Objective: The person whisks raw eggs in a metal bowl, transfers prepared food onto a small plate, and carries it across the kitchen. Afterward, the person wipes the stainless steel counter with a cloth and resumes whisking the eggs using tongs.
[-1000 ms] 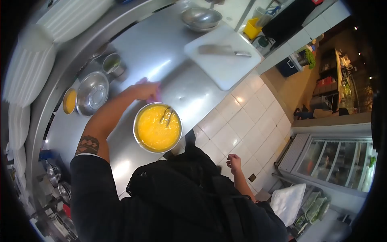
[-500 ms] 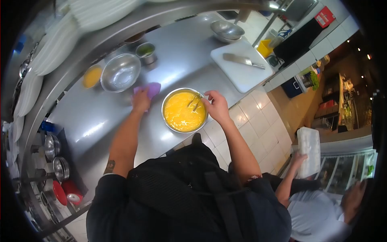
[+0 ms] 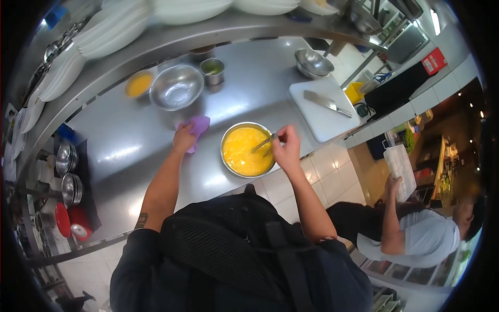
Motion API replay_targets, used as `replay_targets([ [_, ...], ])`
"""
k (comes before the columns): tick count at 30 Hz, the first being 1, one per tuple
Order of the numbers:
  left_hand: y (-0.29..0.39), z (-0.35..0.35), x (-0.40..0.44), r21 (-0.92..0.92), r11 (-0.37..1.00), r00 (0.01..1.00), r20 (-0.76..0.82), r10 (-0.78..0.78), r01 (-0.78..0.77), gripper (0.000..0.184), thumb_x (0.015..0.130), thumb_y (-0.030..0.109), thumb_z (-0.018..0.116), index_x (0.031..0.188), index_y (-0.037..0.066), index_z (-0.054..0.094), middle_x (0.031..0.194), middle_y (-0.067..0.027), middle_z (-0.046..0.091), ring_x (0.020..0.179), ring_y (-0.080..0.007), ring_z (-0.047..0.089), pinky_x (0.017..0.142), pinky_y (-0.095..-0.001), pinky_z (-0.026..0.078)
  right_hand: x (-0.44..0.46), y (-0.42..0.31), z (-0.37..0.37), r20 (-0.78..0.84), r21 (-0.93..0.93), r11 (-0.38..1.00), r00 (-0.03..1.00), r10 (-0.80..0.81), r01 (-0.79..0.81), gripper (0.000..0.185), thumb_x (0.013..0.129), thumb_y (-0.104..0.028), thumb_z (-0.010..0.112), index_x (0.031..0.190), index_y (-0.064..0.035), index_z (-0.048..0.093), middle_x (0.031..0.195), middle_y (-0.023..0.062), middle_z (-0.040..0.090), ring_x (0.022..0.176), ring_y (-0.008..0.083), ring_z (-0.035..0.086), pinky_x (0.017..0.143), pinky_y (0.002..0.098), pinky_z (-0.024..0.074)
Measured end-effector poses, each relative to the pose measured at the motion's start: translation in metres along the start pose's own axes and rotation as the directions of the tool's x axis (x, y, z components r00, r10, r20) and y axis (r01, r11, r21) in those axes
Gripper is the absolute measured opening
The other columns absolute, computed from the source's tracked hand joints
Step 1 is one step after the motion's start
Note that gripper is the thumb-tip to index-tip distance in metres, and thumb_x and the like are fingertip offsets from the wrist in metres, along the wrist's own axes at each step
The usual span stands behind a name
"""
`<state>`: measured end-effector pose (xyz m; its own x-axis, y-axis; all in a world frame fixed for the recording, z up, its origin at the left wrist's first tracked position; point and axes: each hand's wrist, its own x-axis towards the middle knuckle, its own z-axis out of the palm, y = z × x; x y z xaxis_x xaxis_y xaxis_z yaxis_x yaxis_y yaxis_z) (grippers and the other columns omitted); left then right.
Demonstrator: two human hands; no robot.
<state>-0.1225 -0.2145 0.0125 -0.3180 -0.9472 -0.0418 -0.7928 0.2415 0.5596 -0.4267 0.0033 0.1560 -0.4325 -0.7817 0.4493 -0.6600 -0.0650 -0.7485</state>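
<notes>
A round metal bowl of yellow liquid sits near the front edge of the steel counter. Over its right rim, my right hand pinches the handle of a metal utensil, whose far end dips into the liquid. My left hand rests on the counter, left of the bowl, with its fingers on a purple cloth. Behind the cloth stands an empty-looking metal bowl, with a smaller container of yellow liquid at its left and a metal cup with green contents at its right.
A knife lies on a white cutting board at the right. Another metal bowl is behind it. Stacked white plates line the shelf above. At the right, a person in a light shirt holds a white tray.
My right hand has come up from beside my body and taken hold of the utensil. My left hand stays with the cloth. The other person has come into view with the tray.
</notes>
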Motion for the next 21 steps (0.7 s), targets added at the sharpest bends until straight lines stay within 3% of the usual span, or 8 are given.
replay_targets([
  [2,0.000,0.002,0.004,0.019,1.000,1.000,0.000,-0.002,0.002,0.051,0.086,0.020,0.061,0.136,0.023,0.058,0.136,-0.0161,0.052,0.120,-0.0365,0.056,0.102,-0.0415,0.046,-0.014,-0.008,0.006,0.129,0.284,0.940,0.979,0.159,-0.190,0.018,0.076,0.003,0.065,0.091,-0.0036,0.058,0.078,0.0053,0.060,0.069,0.0140,0.059,0.061,0.0271,0.0454],
  [3,-0.003,0.004,0.005,0.031,0.999,1.000,0.018,-0.010,0.009,0.050,0.086,0.021,0.060,0.137,0.023,0.057,0.138,-0.0157,0.050,0.122,-0.0361,0.054,0.104,-0.0421,0.045,-0.022,-0.015,0.008,0.136,0.288,0.938,0.978,0.161,-0.194,0.018,0.076,0.003,0.065,0.091,-0.0036,0.058,0.078,0.0053,0.060,0.069,0.0140,0.059,0.061,0.0271,0.0454],
  [5,-0.004,0.003,0.000,0.051,0.998,0.999,0.037,-0.031,0.029,0.050,0.087,0.023,0.060,0.137,0.024,0.057,0.140,-0.0153,0.049,0.124,-0.0357,0.053,0.105,-0.0428,0.044,-0.032,-0.032,0.009,0.479,0.488,0.690,0.825,0.300,-0.534,0.013,0.082,0.000,0.065,0.095,-0.0039,0.063,0.077,0.0008,0.059,0.066,0.0084,0.056,0.062,0.0243,0.0440],
  [8,0.010,-0.003,-0.010,0.061,0.991,0.988,0.087,-0.125,0.120,0.050,0.088,0.026,0.058,0.138,0.026,0.055,0.144,-0.0148,0.045,0.128,-0.0366,0.050,0.108,-0.0446,0.042,-0.019,-0.041,-0.004,0.654,0.357,0.698,0.700,0.289,-0.621,0.008,0.088,-0.002,0.063,0.095,-0.0027,0.067,0.074,-0.0010,0.058,0.061,0.0068,0.053,0.060,0.0236,0.0434],
  [11,0.009,0.004,-0.011,0.117,0.985,0.987,0.088,-0.137,0.126,0.050,0.089,0.028,0.057,0.139,0.027,0.054,0.146,-0.0146,0.043,0.129,-0.0385,0.048,0.109,-0.0459,0.040,0.012,-0.028,-0.010,0.496,0.457,0.611,0.755,0.429,-0.647,0.015,0.096,-0.012,0.058,0.099,-0.0036,0.069,0.067,-0.0039,0.055,0.057,0.0043,0.048,0.053,0.0209,0.0380],
  [17,0.016,0.001,-0.010,0.089,0.969,0.967,0.088,-0.240,0.232,0.054,0.087,0.028,0.059,0.140,0.032,0.052,0.147,-0.0133,0.041,0.129,-0.0407,0.047,0.109,-0.0474,0.040,0.001,-0.011,0.016,0.344,0.518,0.710,0.876,0.338,-0.477,0.018,0.100,-0.012,0.052,0.106,-0.0020,0.067,0.058,-0.0045,0.046,0.049,0.0044,0.041,0.049,0.0209,0.0330],
  [20,0.017,0.012,-0.006,0.162,0.967,0.974,0.077,-0.211,0.196,0.055,0.087,0.028,0.060,0.141,0.036,0.050,0.147,-0.0111,0.040,0.130,-0.0411,0.046,0.109,-0.0486,0.040,-0.014,-0.024,0.007,0.503,0.588,0.559,0.805,0.313,-0.585,0.019,0.100,-0.012,0.052,0.107,-0.0022,0.066,0.058,-0.0048,0.047,0.050,0.0032,0.041,0.049,0.0211,0.0340],
  [21,0.015,0.013,-0.007,0.152,0.962,0.970,0.054,-0.238,0.227,0.055,0.088,0.028,0.059,0.141,0.037,0.050,0.148,-0.0102,0.040,0.130,-0.0411,0.046,0.110,-0.0490,0.039,-0.006,-0.029,0.000,0.436,0.549,0.645,0.840,0.323,-0.532,0.018,0.099,-0.009,0.051,0.106,-0.0027,0.066,0.062,-0.0045,0.049,0.052,0.0028,0.043,0.050,0.0205,0.0363],
])
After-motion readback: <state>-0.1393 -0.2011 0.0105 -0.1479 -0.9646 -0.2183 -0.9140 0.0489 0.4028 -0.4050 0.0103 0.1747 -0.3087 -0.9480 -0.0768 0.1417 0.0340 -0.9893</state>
